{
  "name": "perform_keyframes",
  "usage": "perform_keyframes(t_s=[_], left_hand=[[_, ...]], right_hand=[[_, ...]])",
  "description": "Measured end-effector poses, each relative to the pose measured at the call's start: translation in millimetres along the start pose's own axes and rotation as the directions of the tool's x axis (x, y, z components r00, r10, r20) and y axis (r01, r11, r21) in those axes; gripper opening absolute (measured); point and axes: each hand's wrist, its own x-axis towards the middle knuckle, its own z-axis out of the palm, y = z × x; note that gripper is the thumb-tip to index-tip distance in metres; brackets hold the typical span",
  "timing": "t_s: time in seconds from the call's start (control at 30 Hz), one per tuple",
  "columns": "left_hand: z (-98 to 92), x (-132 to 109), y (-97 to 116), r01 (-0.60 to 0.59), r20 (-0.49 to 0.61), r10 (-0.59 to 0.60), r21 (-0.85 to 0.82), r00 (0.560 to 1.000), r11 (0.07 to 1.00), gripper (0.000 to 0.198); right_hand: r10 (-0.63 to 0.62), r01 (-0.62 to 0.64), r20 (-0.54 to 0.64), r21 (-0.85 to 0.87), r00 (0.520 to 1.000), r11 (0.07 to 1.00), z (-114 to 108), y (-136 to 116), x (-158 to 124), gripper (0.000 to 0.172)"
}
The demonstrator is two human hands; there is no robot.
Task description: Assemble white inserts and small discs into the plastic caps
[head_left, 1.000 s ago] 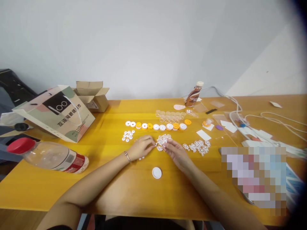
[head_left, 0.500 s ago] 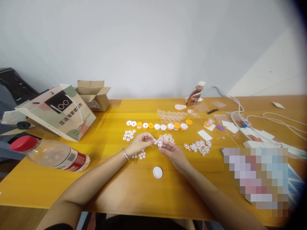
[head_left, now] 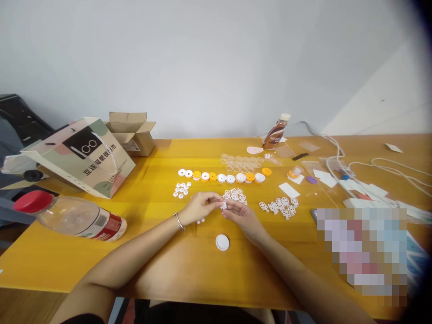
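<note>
Between the fingertips of both hands is a small white plastic piece with cut-out holes (head_left: 223, 205), partly covered by the fingers. My left hand (head_left: 201, 207) pinches it from the left, a bracelet on the wrist. From the right, my right hand (head_left: 241, 216) grips it between thumb and fingers. Just behind the hands lies a pile of similar white perforated pieces (head_left: 235, 194), and another such pile (head_left: 283, 206) is to the right. Nearer to me lies a round white lid-like disc (head_left: 222, 242). Small white round caps (head_left: 181, 190) sit left of the hands; others are partly hidden under my left hand.
A row of white and orange round parts (head_left: 221, 178) runs behind the piles, with clear rings (head_left: 242, 163) beyond. At left are a large plastic bottle (head_left: 77, 218), a paper bag (head_left: 91, 157) and a carton (head_left: 135, 135). A drink bottle (head_left: 275, 132) and white cables (head_left: 332, 148) are at right.
My left hand has moved slightly right and closer to my right hand. The white perforated piece is now more covered by my fingers.
</note>
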Motion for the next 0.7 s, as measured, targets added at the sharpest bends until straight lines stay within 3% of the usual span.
perform_keyframes(t_s=[0.4, 0.7], left_hand=[[3.7, -1.9, 4.4, -0.081, -0.065, 0.085, 0.061, 0.994, 0.995, 0.016], [3.1, -3.9, 5.7, -0.065, -0.066, 0.070, 0.068, 0.995, 0.996, 0.019]], right_hand=[[-0.002, 0.001, -0.007, -0.023, 1.000, 1.000, -0.5, 0.0, -0.7, 0.032], [0.013, -0.013, 0.004, 0.018, 1.000, 1.000, -2.1, 3.3, 0.6, 0.030]])
